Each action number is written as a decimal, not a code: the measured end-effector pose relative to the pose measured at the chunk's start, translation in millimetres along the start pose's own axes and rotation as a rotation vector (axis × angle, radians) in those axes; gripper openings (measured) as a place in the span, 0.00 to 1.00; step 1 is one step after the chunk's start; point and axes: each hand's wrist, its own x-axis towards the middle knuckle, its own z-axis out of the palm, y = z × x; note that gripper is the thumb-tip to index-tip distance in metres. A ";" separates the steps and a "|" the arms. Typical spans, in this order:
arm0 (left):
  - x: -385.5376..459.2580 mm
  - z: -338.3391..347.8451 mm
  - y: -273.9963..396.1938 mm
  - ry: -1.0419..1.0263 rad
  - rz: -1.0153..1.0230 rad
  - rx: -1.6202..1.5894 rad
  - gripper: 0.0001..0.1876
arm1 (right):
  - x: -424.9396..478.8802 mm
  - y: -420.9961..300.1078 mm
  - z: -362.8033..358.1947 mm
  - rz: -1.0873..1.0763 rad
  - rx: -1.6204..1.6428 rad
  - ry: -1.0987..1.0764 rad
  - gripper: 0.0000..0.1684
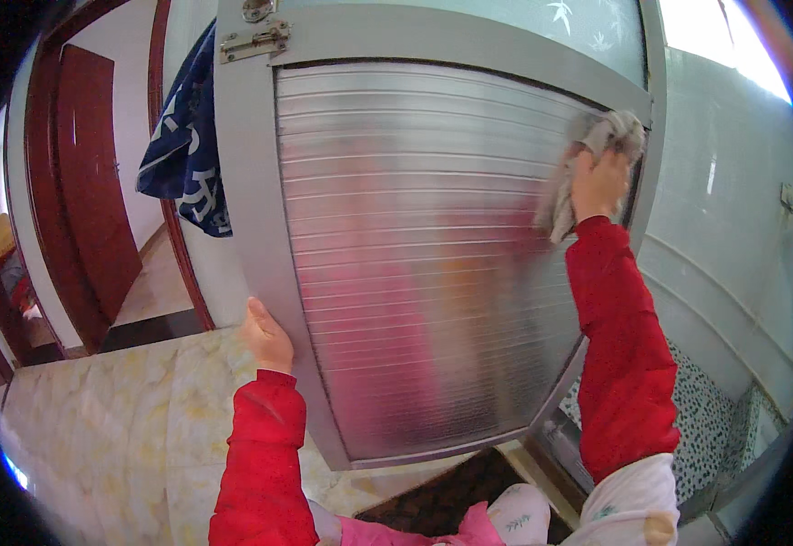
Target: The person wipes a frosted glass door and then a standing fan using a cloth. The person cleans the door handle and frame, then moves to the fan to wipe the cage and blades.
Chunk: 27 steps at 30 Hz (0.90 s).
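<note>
A metal-framed door (252,205) with a ribbed metal lower panel (430,259) stands in front of me. My right hand (600,183) presses a pale, crumpled cloth (618,130) against the upper right of that panel, beside the frame. At the door's left edge, my left hand (267,334) grips the frame, thumb upward; its fingers are partly hidden behind the edge. Blurred pink and orange reflections show on the panel. A metal slide bolt (254,42) is fixed at the frame's upper left.
A dark blue towel (195,157) with white marks hangs behind the door's left edge. Below lies a dark brown mat (444,495) on the marbled tile floor (110,423). A tiled wall (717,170) rises at right; a dark red door (92,170) stands ajar at left.
</note>
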 end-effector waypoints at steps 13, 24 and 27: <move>0.0 -4.2 9.0 -0.089 -0.106 -0.099 0.36 | -87.9 -280.3 -122.2 -0.653 0.728 -0.092 0.21; 8.8 -4.5 -7.2 -0.021 0.059 0.067 0.31 | -34.4 -132.6 -63.1 -0.569 0.577 0.055 0.23; 12.8 -6.9 -10.1 0.000 0.082 0.073 0.31 | -26.6 -49.8 -28.8 -0.429 0.481 0.072 0.25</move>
